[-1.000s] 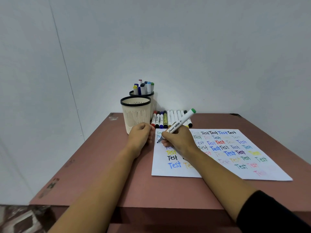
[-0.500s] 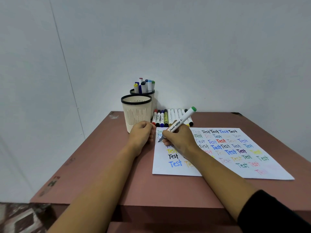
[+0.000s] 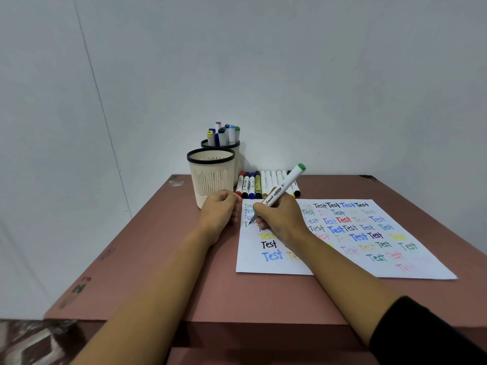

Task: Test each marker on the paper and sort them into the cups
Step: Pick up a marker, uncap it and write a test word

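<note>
Right hand at frame centre, fingers closed on green-capped marker; long axis slanted, cap upper right, tip lower left touching paper near its left edge. Left hand curled beside it; contents unclear. Empty cup just above left.

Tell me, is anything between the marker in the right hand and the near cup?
Only the left hand, resting at the paper's left edge, directly in front of the near cup. The marker could lift over it.
</note>
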Available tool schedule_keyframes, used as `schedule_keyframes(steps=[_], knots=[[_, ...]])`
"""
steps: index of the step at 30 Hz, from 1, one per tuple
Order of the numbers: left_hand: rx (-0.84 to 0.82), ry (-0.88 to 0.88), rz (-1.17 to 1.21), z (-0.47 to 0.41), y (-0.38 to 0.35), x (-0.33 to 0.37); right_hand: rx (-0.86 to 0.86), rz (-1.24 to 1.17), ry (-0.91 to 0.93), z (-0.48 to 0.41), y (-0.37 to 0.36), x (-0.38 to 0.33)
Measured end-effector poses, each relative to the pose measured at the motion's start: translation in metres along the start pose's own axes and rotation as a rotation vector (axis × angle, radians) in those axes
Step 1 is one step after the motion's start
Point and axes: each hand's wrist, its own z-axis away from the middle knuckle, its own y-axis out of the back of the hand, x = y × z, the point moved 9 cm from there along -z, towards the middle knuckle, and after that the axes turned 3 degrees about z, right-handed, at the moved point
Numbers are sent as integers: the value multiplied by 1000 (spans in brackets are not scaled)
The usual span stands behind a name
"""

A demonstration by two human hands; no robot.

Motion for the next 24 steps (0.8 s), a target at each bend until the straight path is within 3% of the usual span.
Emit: schedule_keyframes(steps=[24], knots=[[1, -24, -37, -3, 0, -1, 7, -6, -7, -2, 2, 3]])
